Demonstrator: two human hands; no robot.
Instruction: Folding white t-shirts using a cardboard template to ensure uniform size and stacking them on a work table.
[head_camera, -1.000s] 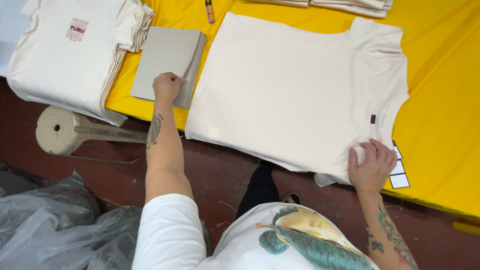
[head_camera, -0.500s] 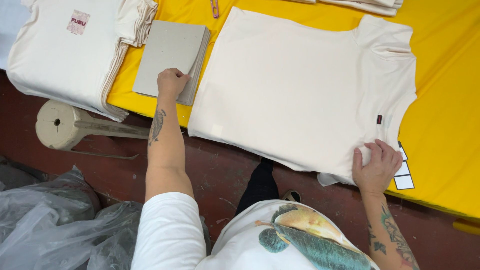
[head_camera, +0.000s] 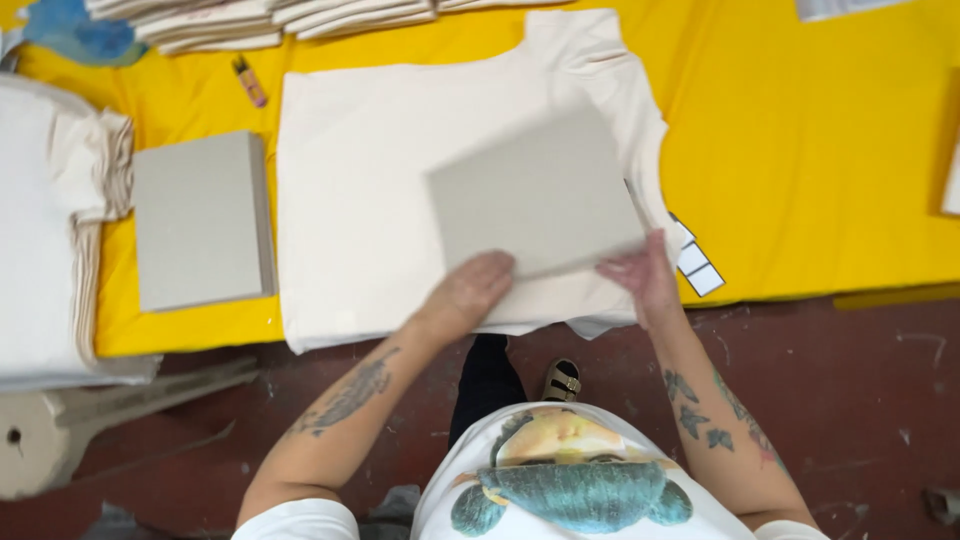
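A grey cardboard sheet (head_camera: 535, 195) lies tilted on the cream T-shirt (head_camera: 390, 190) spread flat on the yellow table (head_camera: 820, 150), over the shirt's right half. The left hand (head_camera: 470, 290) grips the sheet's near edge at seven o'clock, fingers curled over it; the right hand (head_camera: 640, 275) pinches its five o'clock corner. The board is blurred and skewed, so it looks not yet squared on the garment, and no fold shows in the shirt. At nine o'clock a stack of grey boards (head_camera: 200, 220) waits, with a pile of cream shirts (head_camera: 45, 230) beyond it. Folded shirts (head_camera: 260, 20) line the twelve o'clock edge, and small white labels (head_camera: 700, 265) sit at the sheet's four o'clock.
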